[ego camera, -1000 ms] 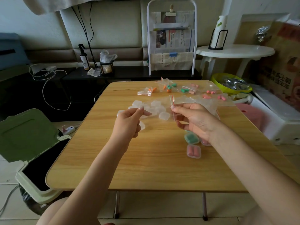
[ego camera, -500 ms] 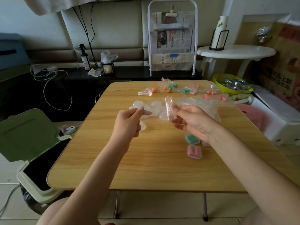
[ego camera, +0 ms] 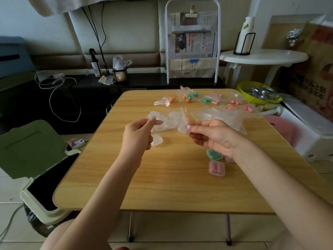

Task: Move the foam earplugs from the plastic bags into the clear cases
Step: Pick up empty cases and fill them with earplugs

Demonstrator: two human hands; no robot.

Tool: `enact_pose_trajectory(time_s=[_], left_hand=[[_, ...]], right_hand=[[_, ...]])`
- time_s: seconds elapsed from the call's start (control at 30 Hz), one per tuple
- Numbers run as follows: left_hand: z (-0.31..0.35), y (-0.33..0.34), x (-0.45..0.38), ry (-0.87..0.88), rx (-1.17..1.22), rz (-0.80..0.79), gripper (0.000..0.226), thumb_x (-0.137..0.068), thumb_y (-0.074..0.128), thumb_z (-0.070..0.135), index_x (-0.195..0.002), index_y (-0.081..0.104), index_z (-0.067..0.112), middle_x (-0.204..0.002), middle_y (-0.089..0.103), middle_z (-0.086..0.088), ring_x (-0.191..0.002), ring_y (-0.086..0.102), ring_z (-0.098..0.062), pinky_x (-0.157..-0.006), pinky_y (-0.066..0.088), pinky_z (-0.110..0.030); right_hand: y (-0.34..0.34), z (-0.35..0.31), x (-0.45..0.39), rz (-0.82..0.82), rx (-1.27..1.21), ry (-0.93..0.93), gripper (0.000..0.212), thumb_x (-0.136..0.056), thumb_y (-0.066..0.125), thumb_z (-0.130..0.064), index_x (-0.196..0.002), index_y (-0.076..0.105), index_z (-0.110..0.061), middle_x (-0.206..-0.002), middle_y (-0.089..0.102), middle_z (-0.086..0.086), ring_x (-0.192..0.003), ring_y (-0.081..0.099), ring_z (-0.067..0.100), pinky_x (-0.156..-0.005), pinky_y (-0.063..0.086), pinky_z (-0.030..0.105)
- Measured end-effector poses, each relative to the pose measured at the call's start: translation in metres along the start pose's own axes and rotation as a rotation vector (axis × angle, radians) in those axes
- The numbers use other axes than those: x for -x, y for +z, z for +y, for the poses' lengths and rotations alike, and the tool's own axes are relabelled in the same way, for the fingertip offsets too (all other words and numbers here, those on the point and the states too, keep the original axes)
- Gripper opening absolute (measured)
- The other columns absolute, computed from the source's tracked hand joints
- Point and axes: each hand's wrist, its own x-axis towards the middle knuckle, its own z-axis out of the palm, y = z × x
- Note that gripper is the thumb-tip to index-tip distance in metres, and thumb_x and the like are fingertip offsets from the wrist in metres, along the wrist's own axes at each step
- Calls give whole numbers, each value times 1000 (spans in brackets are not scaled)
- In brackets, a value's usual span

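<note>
A green lidded bin (ego camera: 34, 159) is standing open on the floor at the far left, beside the wooden tabletop (ego camera: 171, 186).

The left hand (ego camera: 137, 135) is hovering above the tabletop at centre-left. Its grip is closed to a pinch: thumb and forefinger are meeting at the tips, and whether anything small is sitting between them cannot be told. The remaining fingers are curling inward. A single empty clear case (ego camera: 156, 139) is lying on the tabletop just beside this hand, and a cluster of empty clear cases (ego camera: 171, 120) is lying just beyond it.

The right hand (ego camera: 214, 137) is hovering at centre-right, apart from the left hand. Its grip is pinching an empty plastic bag (ego camera: 184, 117) with a red seal strip, which is standing up and tilting away from the fingertips.

A pile of flat empty bags (ego camera: 218, 115) is lying behind the right hand. Along the far edge of the tabletop, filled bags are lying in a row: a bag with orange earplugs (ego camera: 163, 101), a bag with green and orange earplugs (ego camera: 188, 96), and bags with pink earplugs (ego camera: 239, 106) further right.

Near the right wrist, a case holding green earplugs (ego camera: 213, 155) is lying on the tabletop, and a case holding pink earplugs (ego camera: 217, 167) is lying just in front of it. A third case is mostly hidden behind the forearm.
</note>
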Motion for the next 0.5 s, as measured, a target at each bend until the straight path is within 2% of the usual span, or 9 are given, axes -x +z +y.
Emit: enact_pose_trajectory(time_s=[0.1,0.33,0.5], left_hand=[[-1,0,1,-2,3,-4,25,-96,54,27,-93,73,12,-45,30,11,-46,29,-9,-43,28,-19],[-2,3,-1,-3,-5,-2,24,-95,55,27,-91,74,13,-45,29,12,-44,29,-8,-42,28,-18],[-3,5,-1,12,-50,-41,21,-92,60,29,-89,74,15,-45,30,10,-42,30,-7,-42,28,-18]], right_hand=[[1,1,-1,47,30,-17,17,-81,68,1,-99,66,1,-74,67,6,-66,62,11,-64,53,21],[1,4,-3,34,188,-68,6,-86,63,1,-90,66,-3,-68,62,2,-63,58,9,-64,52,20],[-2,5,-7,105,188,-102,5,-87,62,1,-87,65,-3,-70,60,4,-64,55,10,-64,49,21]])
